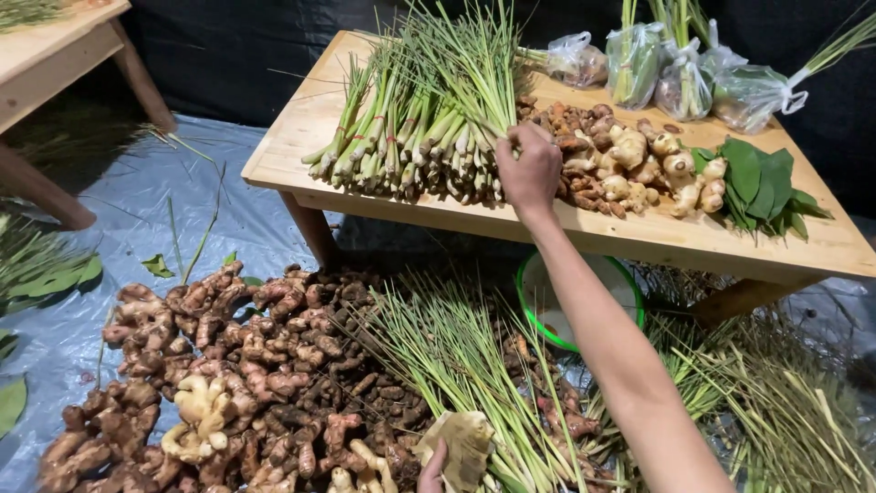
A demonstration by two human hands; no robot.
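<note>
Lemongrass bundles [415, 137] lie stacked on wooden worktop [639, 239], cut ends toward its near edge. Right hand [529, 169] reaches up from below, fingers curled onto the stalks at the stack's right side, just beside ginger pile [630, 164]. Left hand [432, 473], low at frame edge, pinches a dry pale husk [465, 443] over floor heap of roots [237, 365]. Bare worktop strip along near edge; green leaves [757, 178] far right.

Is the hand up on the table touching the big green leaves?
No, the right hand rests on the lemongrass stalks, while the green leaves lie apart, past the ginger roots.
</note>
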